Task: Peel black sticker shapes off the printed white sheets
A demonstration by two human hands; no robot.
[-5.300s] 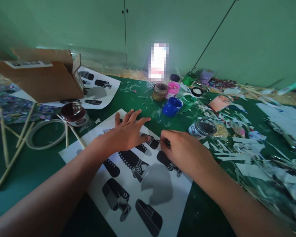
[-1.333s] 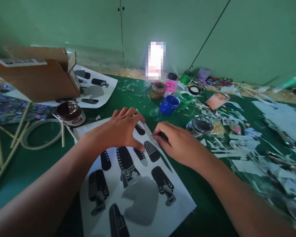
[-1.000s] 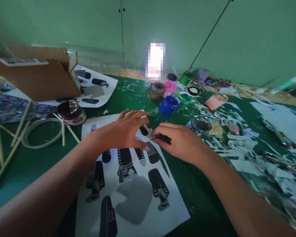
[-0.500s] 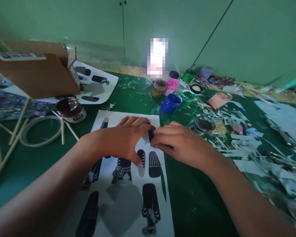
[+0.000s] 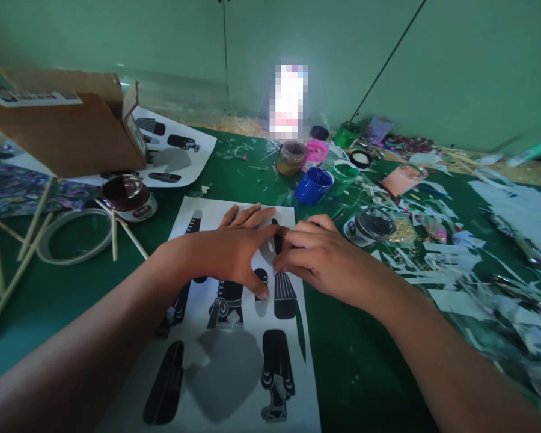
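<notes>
A white sheet [image 5: 207,385] printed with black shapes lies on the green mat [image 5: 360,373] before me. My left hand [image 5: 228,252] lies flat on the sheet's upper half, fingers stretched out, thumb pressing near a small black shape. My right hand [image 5: 318,258] is closed in a pinch at the sheet's right edge, touching my left fingertips. What it grips is hidden by its fingers; in earlier frames it held a thin dark tool.
Open paint pots stand behind: blue [image 5: 313,185], green [image 5: 345,174], pink [image 5: 315,151], brown [image 5: 291,157]. A dark red jar [image 5: 128,197], tape ring [image 5: 74,237] and wooden sticks [image 5: 9,282] lie left, under a cardboard box [image 5: 67,129]. Paper scraps [image 5: 433,264] litter the right.
The sheet has been turned clockwise until it lies nearly upright. My hands have come together over its upper right part, and the thin tool is now hidden in my right hand.
</notes>
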